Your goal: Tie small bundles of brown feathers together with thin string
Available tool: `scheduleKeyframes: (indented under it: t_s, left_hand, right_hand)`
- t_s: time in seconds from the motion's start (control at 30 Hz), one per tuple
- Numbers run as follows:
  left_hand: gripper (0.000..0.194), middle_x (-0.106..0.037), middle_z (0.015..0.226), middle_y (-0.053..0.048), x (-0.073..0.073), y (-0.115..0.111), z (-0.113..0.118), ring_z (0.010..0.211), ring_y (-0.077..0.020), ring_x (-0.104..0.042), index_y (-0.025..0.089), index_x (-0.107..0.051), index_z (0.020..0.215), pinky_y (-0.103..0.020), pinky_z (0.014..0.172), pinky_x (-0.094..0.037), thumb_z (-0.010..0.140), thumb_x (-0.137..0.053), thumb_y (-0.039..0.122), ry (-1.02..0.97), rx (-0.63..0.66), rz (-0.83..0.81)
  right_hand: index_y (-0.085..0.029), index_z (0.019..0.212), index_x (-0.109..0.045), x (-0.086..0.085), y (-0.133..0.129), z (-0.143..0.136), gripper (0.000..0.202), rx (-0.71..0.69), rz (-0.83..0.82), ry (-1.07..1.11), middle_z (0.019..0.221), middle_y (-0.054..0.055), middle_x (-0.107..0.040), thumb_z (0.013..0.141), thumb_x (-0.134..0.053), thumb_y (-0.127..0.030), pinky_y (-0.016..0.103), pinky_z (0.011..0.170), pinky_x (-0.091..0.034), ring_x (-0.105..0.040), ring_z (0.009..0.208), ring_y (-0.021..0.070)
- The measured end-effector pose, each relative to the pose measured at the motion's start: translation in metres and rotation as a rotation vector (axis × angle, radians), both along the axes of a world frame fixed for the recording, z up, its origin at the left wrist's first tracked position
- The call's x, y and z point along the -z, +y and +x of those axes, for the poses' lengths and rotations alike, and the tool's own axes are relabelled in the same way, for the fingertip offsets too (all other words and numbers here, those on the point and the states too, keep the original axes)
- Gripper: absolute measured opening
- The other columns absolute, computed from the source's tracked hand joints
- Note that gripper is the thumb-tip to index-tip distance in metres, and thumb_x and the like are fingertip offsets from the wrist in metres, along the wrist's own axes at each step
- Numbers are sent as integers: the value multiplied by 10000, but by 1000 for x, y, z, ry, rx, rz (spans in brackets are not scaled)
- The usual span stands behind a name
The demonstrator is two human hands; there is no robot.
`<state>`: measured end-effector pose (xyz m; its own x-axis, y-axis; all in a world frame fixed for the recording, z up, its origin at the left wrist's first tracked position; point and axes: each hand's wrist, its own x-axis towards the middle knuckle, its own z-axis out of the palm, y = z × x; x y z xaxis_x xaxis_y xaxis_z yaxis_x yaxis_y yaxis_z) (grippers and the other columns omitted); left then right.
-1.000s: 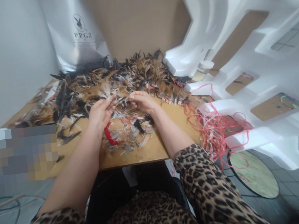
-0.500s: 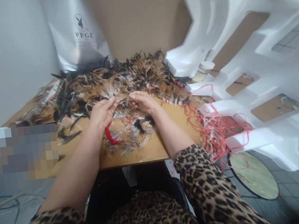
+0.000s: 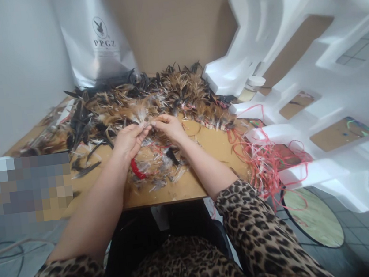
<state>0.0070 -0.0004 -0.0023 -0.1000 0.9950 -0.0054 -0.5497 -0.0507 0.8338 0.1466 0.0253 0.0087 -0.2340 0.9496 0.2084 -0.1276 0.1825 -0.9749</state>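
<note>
My left hand [image 3: 131,140] is closed in a pinch on a feather, with pale fluffy feathers [image 3: 140,114] rising just past its fingertips. Thumb and fingers of my right hand [image 3: 168,127] are pinched together against the left fingertips; what lies between them is too small to make out. Beyond both hands spreads a heap of brown and black feathers [image 3: 185,89]. Below them, loose quills and feather scraps [image 3: 158,181] lie on the yellowish tabletop [image 3: 217,148], beside a curved red band [image 3: 137,169].
Tangled red and white string [image 3: 263,160] hangs at the table's right edge. White foam packing [image 3: 320,134] stands on the right, near a small white-lidded jar [image 3: 255,81]. A silvery bag [image 3: 103,54] leans at the back. Lower right is a round mirror-like disc [image 3: 313,217].
My right hand has moved left, and its fingertips now meet those of my left hand. The left hand has stayed nearly in place.
</note>
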Motion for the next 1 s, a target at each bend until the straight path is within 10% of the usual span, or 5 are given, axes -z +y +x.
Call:
scheduleKeyframes:
  t_s: [1.0]
  left_hand:
    - [91,-651,640,-66,0,-4,-1,520,-50,-580,73,-627,634,-118,519,-466,677,-680,133,149,100,-72]
  right_hand:
    - [-145,697,-581,-2,-1,0,276,-43,-15,22,618,-42,-572,590,-700,-370,194,583,-383,-469,554,52]
